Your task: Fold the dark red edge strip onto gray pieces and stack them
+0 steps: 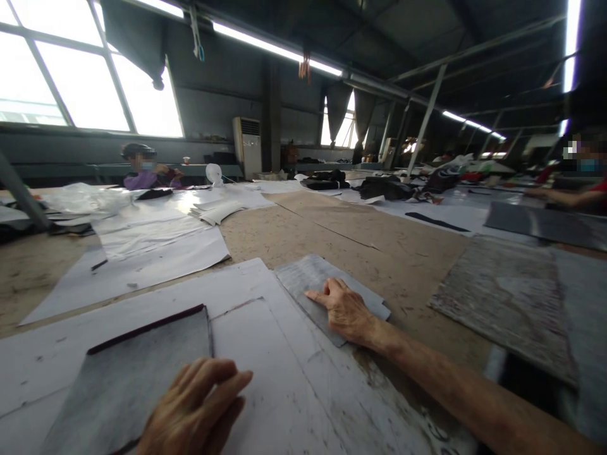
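My left hand [196, 404] hovers over or rests at the right edge of a grey cloth piece [137, 373], its fingers loosely bent and apart, with nothing seen between them. A dark strip [147, 330] runs along that piece's far edge. My right hand [346, 309] is on a small stack of light grey cloth pieces [303, 275], fingers curled in and one digit pointing left against the top piece. Its fingertips are partly hidden. Beneath the grey piece on the left lies a large white paper sheet [256, 379] with drawn lines.
Brown board [294, 234] covers the table. A mottled grey cloth stack [502, 297] lies at right, white papers [218, 212] and dark cloth piles [327, 180] farther back. One person [142, 170] sits at far left; another person's arm [564, 197] reaches in at right.
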`<state>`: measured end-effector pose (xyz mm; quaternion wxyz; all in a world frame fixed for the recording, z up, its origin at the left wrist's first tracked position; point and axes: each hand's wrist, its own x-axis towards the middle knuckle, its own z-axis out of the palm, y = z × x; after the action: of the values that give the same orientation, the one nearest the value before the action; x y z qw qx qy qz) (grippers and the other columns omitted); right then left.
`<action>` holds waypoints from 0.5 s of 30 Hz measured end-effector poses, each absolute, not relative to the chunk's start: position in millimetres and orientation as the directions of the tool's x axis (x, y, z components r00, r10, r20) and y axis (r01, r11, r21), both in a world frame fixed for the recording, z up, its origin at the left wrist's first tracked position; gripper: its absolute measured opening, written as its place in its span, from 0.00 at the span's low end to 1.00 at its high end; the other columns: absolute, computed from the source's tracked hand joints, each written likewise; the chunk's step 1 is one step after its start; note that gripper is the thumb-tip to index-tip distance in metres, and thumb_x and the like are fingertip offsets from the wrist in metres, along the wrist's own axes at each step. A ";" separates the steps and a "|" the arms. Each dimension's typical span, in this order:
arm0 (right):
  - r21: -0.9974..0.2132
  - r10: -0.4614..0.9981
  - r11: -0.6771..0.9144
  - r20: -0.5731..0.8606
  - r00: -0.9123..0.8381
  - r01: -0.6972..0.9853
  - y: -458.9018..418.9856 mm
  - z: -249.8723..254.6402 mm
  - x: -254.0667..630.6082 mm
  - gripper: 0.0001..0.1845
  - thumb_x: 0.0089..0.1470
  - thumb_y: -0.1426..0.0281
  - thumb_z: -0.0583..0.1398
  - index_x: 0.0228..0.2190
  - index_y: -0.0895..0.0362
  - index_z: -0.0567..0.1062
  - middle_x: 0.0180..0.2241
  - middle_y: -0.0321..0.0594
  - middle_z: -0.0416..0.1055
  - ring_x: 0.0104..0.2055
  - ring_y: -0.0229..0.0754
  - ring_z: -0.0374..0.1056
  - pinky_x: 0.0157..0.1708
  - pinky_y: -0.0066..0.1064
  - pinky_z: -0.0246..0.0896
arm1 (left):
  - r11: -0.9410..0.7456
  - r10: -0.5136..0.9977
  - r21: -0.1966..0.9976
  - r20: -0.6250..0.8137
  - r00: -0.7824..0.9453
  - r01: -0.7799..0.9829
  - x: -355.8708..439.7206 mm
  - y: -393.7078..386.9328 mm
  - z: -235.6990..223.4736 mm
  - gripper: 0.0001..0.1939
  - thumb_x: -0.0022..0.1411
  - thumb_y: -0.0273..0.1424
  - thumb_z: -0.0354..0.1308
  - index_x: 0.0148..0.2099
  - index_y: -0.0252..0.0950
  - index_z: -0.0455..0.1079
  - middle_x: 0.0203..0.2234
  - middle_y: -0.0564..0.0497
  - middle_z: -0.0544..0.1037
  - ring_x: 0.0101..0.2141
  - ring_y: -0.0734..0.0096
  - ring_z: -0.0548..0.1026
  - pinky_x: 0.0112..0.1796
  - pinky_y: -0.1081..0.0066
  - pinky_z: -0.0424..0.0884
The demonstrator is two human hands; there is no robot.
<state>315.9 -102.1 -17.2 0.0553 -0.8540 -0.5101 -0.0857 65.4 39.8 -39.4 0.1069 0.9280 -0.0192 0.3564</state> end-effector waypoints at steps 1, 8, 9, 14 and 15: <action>-0.013 0.868 -0.460 0.204 0.453 0.888 -104.1 -16.9 317.4 0.13 0.57 0.72 0.55 0.45 0.57 0.67 0.40 0.41 0.63 0.41 0.42 0.61 0.38 0.36 0.60 | -0.971 0.021 0.196 0.645 0.764 -0.138 75.2 33.9 -39.0 0.13 0.64 0.28 0.45 0.49 0.40 0.64 0.38 0.48 0.68 0.38 0.66 0.67 0.37 0.68 0.65; -0.107 0.900 -0.339 0.252 0.356 0.935 -109.1 -17.2 328.3 0.09 0.55 0.75 0.56 0.40 0.58 0.70 0.38 0.39 0.64 0.41 0.41 0.61 0.40 0.37 0.60 | -0.929 -0.029 0.321 0.432 0.902 -0.183 143.7 9.3 -35.7 0.15 0.63 0.26 0.44 0.51 0.37 0.62 0.41 0.46 0.68 0.38 0.63 0.66 0.39 0.59 0.65; -0.126 0.902 -0.316 0.267 0.339 0.940 -110.0 -17.6 329.4 0.09 0.54 0.76 0.56 0.39 0.58 0.70 0.38 0.39 0.64 0.41 0.41 0.61 0.40 0.37 0.60 | -0.928 -0.005 0.337 0.410 0.912 -0.157 150.4 7.5 -35.1 0.15 0.62 0.26 0.44 0.50 0.36 0.63 0.41 0.46 0.68 0.38 0.63 0.66 0.40 0.59 0.65; -0.232 0.894 -0.211 0.346 0.284 0.950 -117.9 -20.3 332.3 0.05 0.52 0.76 0.58 0.35 0.59 0.72 0.37 0.38 0.64 0.42 0.41 0.61 0.43 0.38 0.58 | -0.933 0.043 0.350 0.347 0.937 -0.086 171.8 5.5 -30.7 0.15 0.62 0.27 0.44 0.50 0.35 0.63 0.39 0.46 0.68 0.39 0.63 0.66 0.40 0.62 0.67; -0.254 0.889 -0.201 0.359 0.285 0.946 -119.3 -21.1 332.6 0.04 0.52 0.75 0.59 0.33 0.60 0.71 0.37 0.38 0.65 0.42 0.41 0.61 0.43 0.38 0.59 | -0.935 0.043 0.345 0.342 0.939 -0.083 174.3 6.0 -30.3 0.15 0.62 0.27 0.44 0.50 0.36 0.64 0.39 0.47 0.68 0.39 0.63 0.67 0.39 0.62 0.67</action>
<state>332.6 -119.3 -21.1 0.2154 -0.7720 -0.5944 -0.0664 174.3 6.0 -30.3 0.1799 0.9680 -0.0104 0.1746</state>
